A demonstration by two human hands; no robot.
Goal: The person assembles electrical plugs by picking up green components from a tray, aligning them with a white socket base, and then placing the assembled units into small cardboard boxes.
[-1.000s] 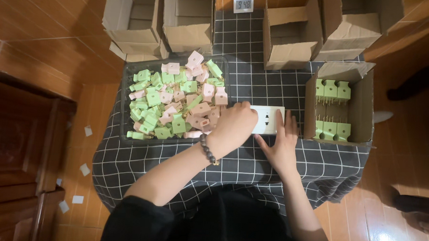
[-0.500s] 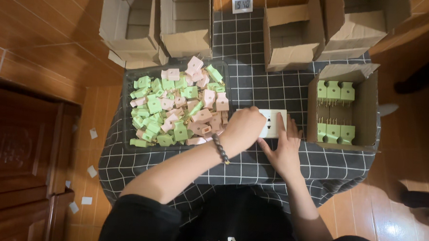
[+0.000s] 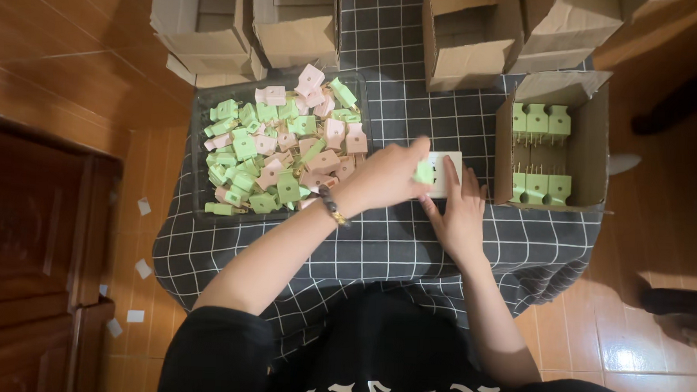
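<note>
My left hand [image 3: 384,176] reaches across the table and pinches a small green plug piece [image 3: 425,173] over a white socket block [image 3: 446,174]. My right hand [image 3: 459,212] lies flat on the checked cloth, fingers resting against the white block's near edge. To the left, a clear tray [image 3: 199,149] holds a heap of green and pink plug pieces [image 3: 278,150]. To the right, an open cardboard box [image 3: 594,144] holds two rows of green pieces [image 3: 538,122] standing upright.
The small table wears a black cloth with a white grid [image 3: 393,245]. Several open cardboard boxes [image 3: 469,37] stand along its far edge. A wooden cabinet [image 3: 25,252] is at the left, with paper scraps [image 3: 141,269] on the floor.
My left hand has lifted off the white block and moved right, now showing a green piece at its fingertips. The view has drifted slightly; my right hand stays by the block.
</note>
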